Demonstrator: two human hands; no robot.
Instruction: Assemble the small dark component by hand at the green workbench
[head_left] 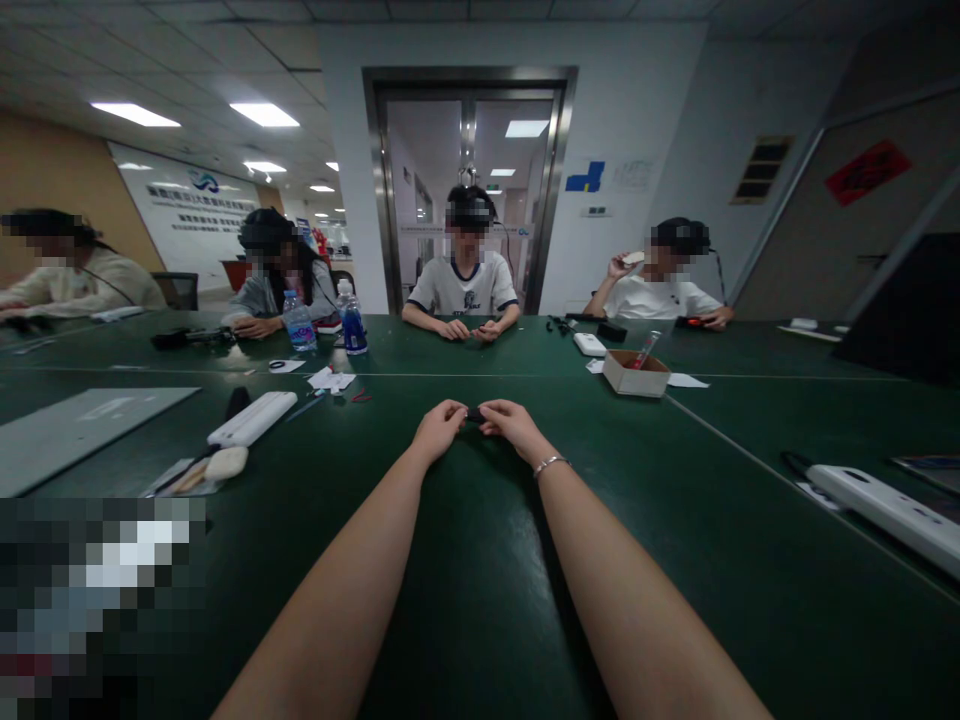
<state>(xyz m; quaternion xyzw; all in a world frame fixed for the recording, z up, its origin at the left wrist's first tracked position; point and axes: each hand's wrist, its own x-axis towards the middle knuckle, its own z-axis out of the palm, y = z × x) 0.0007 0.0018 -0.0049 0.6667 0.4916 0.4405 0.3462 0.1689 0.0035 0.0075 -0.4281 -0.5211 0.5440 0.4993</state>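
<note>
Both my arms stretch forward over the dark green table [480, 560]. Between my fingertips is a small black object [474, 414], too small and dark to name. My left hand [441, 428] pinches its left end, and my right hand [511, 426] pinches its right end. A silver bracelet [551, 465] circles my right wrist. The fingers of both hands are bent and closed, and they partly cover the object. It is just above or on the tabletop; I cannot tell which.
Left of my hands lie a white power strip [253, 418] and a pale rounded pad [226, 463]. Two bottles [352, 325] stand farther back. A small open box [636, 378] sits right of centre; another white power strip [889, 510] is at far right. Several people sit around the table.
</note>
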